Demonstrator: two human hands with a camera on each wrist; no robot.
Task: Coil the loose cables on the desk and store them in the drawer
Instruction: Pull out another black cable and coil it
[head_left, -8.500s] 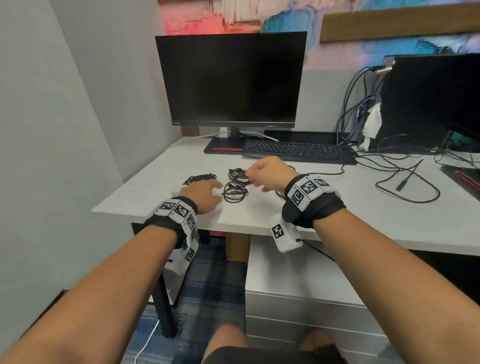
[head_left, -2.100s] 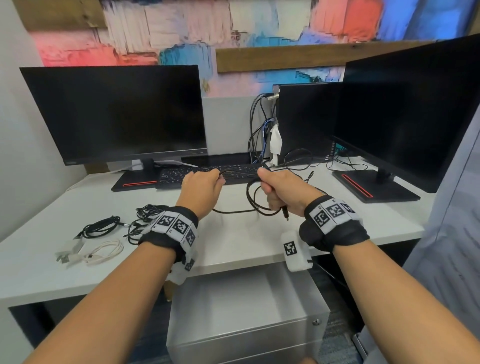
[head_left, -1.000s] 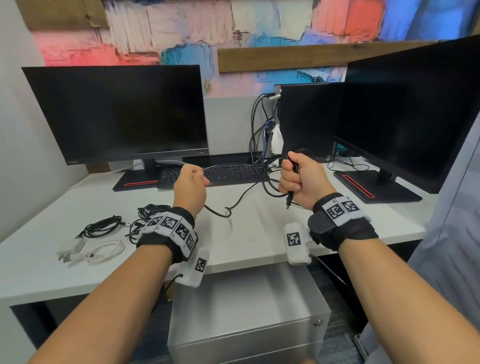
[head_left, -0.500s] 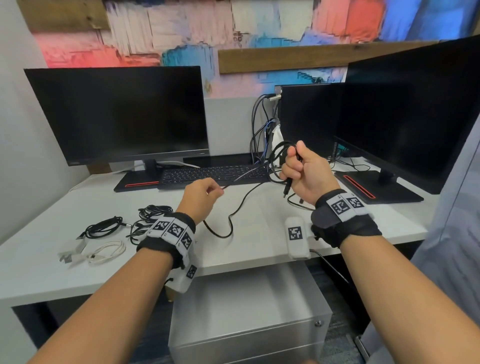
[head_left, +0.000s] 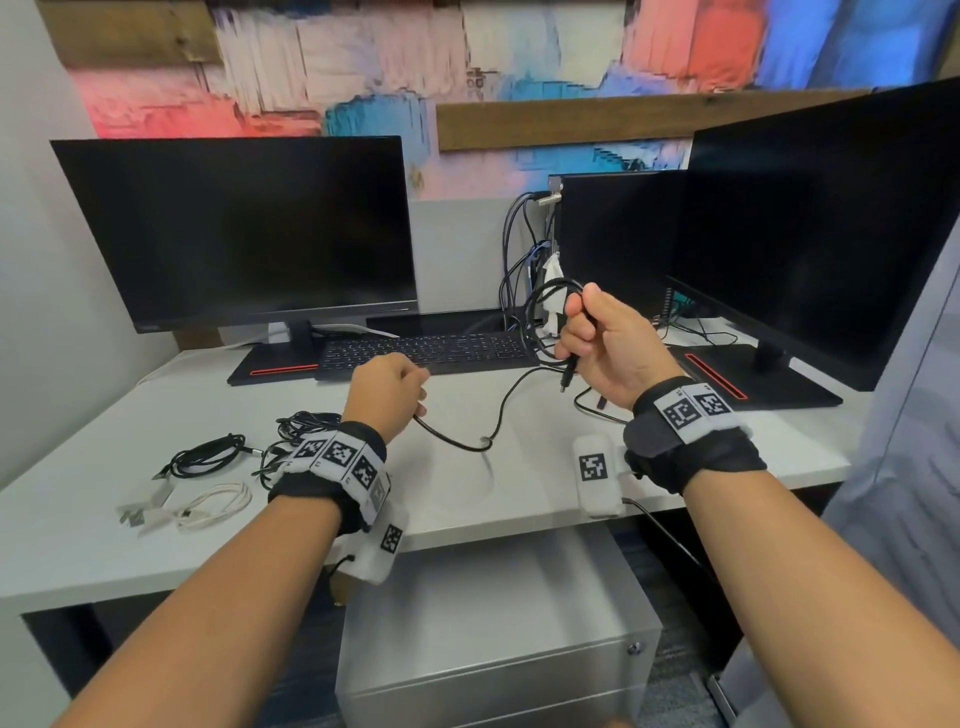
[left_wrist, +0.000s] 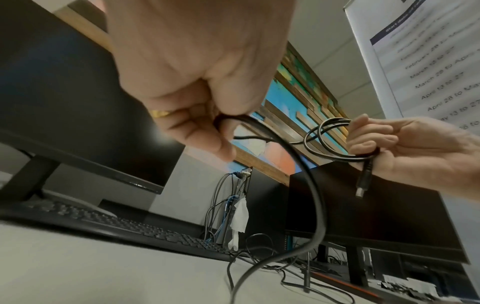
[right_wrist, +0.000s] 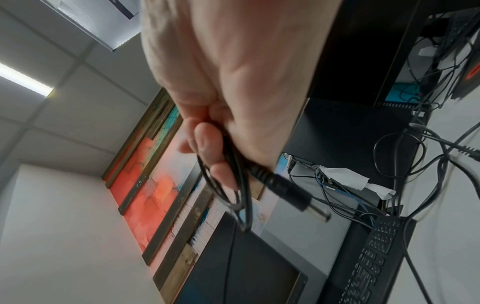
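- Since half a second ago the left hand (head_left: 387, 397) has drawn back toward the near edge and sunk closer to the worktop (head_left: 519, 488), while the right hand (head_left: 608, 345) holds much the same raised spot as before, in front of the computer tower (head_left: 618, 244).
- Right hand: fingers curled tight round several loops of the black cable (head_left: 498, 415); the loops stand up above the fist, and the barrel plug (head_left: 567, 375) hangs down below it.
- Left hand: fingers and thumb curled, pinching the same cable further along its length; the left wrist view shows the cord passing out under the fingertips (left_wrist: 221, 142).
- Between the two hands the cable sags in a slack curve that touches the worktop and rises again toward the right hand.
- Left of the left wrist, on the worktop, lie two bundled black cables (head_left: 208, 454) and a coiled white cable (head_left: 213, 506), all apart from the hands.
- A keyboard (head_left: 426, 351) sits at the far side in front of the left monitor (head_left: 244, 228); a second monitor (head_left: 831, 208) stands at the right.
- Below the near edge stands a grey drawer unit (head_left: 498, 639), its drawers closed.
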